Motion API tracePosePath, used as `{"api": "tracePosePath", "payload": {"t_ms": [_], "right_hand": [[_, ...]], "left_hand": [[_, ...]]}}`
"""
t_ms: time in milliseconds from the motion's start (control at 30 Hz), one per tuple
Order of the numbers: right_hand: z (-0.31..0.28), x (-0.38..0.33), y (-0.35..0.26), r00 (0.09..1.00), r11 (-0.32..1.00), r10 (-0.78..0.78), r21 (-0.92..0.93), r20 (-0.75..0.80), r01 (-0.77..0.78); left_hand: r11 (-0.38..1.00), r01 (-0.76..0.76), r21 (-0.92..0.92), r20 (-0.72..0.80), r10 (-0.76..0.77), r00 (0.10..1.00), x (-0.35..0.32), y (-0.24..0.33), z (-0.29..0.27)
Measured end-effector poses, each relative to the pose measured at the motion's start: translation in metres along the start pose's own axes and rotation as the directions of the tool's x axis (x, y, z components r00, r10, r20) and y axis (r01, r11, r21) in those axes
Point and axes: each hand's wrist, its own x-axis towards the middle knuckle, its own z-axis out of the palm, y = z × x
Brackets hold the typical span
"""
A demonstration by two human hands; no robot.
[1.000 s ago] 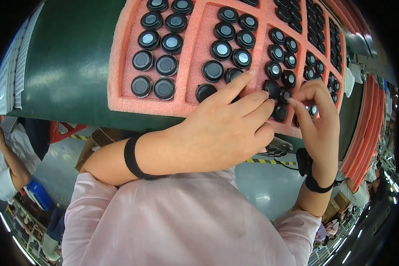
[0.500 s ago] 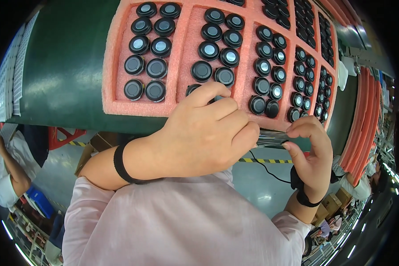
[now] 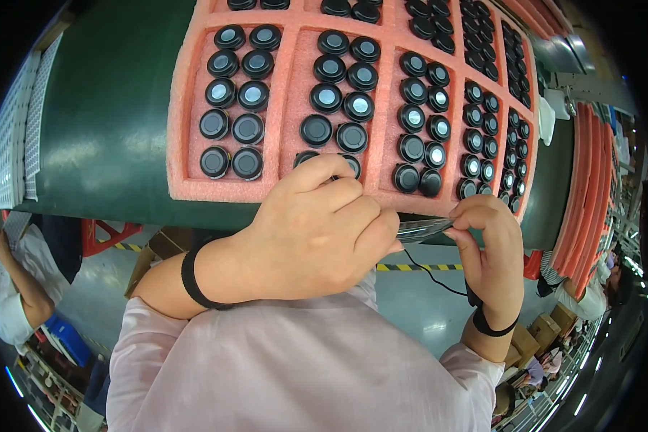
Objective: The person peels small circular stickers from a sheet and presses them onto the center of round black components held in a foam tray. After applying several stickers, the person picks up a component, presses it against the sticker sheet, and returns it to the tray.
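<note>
A clear, glossy plastic sheet [image 3: 423, 230] stretches between my two hands just in front of the tray edge. My right hand [image 3: 488, 248] pinches its right end between thumb and forefinger. My left hand [image 3: 313, 227] is closed at the sheet's other end, back of the hand up, hiding what its fingertips grip. Its forefinger reaches over the near rim of a pink foam tray [image 3: 227, 190], beside black round caps [image 3: 351, 164] with pale discs on top. Part of the nearest caps in that compartment is covered by this hand.
The tray rests on a green work surface [image 3: 101, 137], its compartments filled with black round parts. Stacked pink foam trays [image 3: 587, 194] stand at the right. A black cable [image 3: 435, 277] hangs below the edge. At the far left is another person's arm [image 3: 21, 266].
The tray sits slightly lower and further left in view, and both hands too. My right thumb and forefinger have drawn closer together on the sheet, which is now tilted and curved.
</note>
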Motion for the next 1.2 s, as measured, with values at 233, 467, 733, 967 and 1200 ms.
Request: {"api": "tracePosePath", "payload": {"t_ms": [233,467,733,967,1200], "right_hand": [[0.005,0.003,0.003,0.995,0.995,-0.075,-0.074,-0.060,0.070],[0.002,0.008,0.013,0.961,0.960,-0.238,-0.180,-0.137,0.213],[-0.002,0.027,0.039,0.946,0.919,0.306,0.290,-0.104,-0.266],[0.009,0.044,0.045,0.926,0.868,0.365,0.322,0.099,-0.377],[0.015,0.046,0.047,0.933,0.887,0.352,0.291,0.078,-0.359]], "left_hand": [[0.991,0.079,-0.107,0.069,-0.072,0.995,0.000,-0.002,-0.006],[0.965,0.222,-0.141,0.070,-0.214,0.974,0.000,-0.004,-0.006],[0.993,0.054,-0.103,0.068,-0.047,0.997,0.014,0.002,0.006],[1.000,-0.013,-0.014,0.154,0.015,0.988,0.027,0.013,0.038],[0.998,-0.026,0.051,0.089,0.021,0.996,0.027,0.009,0.056]]}}
